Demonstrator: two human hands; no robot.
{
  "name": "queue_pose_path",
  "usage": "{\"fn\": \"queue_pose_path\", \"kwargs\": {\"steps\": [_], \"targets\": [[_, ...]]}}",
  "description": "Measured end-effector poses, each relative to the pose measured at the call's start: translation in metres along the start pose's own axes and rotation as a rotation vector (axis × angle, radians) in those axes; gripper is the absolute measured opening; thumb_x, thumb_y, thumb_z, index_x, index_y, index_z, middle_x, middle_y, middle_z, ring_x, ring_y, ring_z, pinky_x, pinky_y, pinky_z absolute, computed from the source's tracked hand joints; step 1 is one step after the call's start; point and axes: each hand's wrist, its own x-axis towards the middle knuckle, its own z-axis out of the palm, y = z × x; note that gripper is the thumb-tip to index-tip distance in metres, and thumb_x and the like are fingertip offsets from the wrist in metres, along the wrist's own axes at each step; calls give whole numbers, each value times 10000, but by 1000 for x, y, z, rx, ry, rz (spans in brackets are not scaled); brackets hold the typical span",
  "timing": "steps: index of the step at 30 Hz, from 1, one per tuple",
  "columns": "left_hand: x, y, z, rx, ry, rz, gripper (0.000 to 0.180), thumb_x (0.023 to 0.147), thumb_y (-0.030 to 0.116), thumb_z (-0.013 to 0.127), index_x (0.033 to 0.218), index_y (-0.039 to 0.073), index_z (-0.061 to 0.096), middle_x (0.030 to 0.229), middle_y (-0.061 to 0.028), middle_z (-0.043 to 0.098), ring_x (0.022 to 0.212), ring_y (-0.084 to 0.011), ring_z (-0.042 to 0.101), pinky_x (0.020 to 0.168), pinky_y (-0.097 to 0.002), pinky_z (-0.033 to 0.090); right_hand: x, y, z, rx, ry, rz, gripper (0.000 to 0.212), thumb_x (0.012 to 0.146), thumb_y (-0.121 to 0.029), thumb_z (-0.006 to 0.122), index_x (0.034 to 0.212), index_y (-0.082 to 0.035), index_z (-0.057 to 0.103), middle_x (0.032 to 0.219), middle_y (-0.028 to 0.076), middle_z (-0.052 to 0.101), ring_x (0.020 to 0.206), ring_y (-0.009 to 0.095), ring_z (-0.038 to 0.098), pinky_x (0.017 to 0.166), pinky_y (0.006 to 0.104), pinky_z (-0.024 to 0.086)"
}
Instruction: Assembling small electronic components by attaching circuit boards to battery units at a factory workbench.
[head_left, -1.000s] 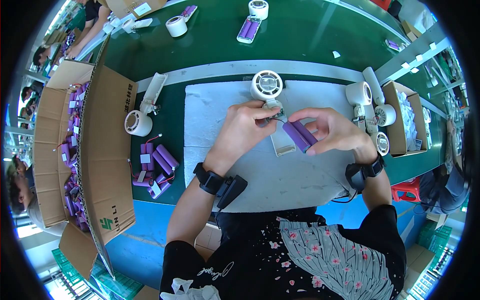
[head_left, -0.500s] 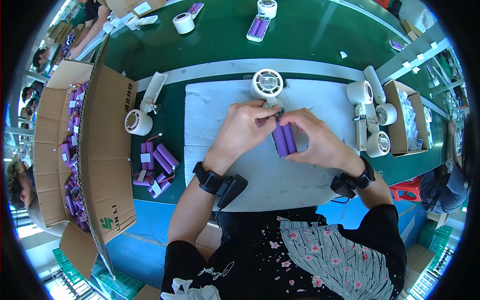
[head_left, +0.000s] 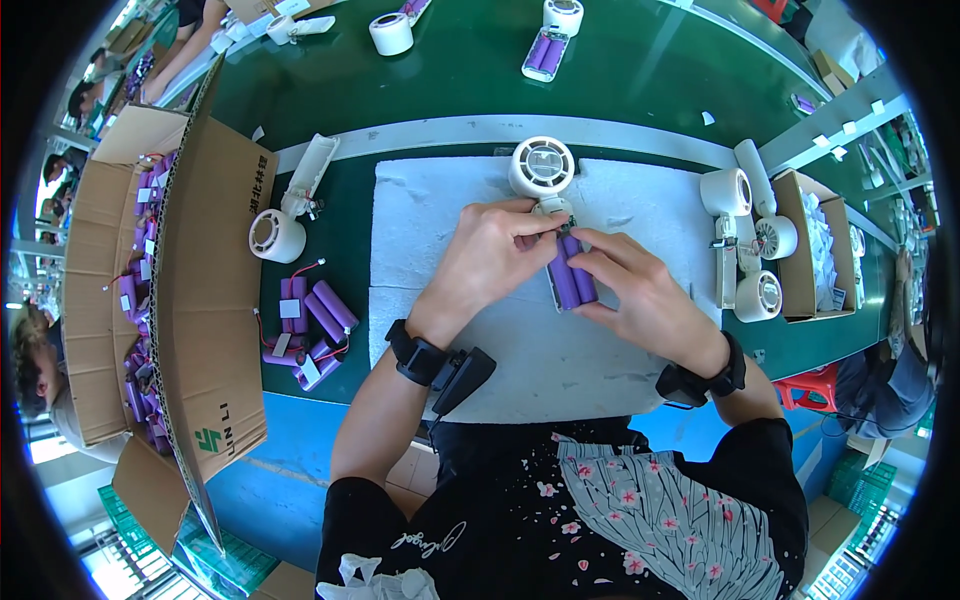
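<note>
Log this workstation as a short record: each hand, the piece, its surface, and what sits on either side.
Left hand: at the neck of the white fan; what it pinches is hidden
Right hand: fingers and thumb on the purple battery pair
Piece: white fan, round head at the far end, purple battery pair along its handle
Surface: pale mat on a green table
Left side: loose battery packs, another fan, large cardboard box holding more packs
Right side: several more fans, smaller cardboard box

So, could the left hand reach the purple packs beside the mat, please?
Probably yes: nothing visible stands between the left hand and the purple packs, though its fingers are at the white fan.
</note>
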Motion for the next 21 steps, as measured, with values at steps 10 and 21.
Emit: {"fn": "queue_pose_path", "kwargs": {"steps": [10,21], "targets": [[0,-1,-7,-11,-51,-21,309,765,60,705,1074,72,714,858,-107,699,664,-140,646,655,-257,518,6,-4,0,11,18,34,391,627,20,799,862,-32,491,1230,172,546,906,332,618,785,377,549],[1,-6,-13,-148,-154,-113,499,690,171,847,1151,69,684,882,-81,707,750,-85,623,689,-265,510,17,4,-7,215,-66,95,441,626,38,796,877,-43,443,1181,138,489,854,281,613,732,350,553]]}}
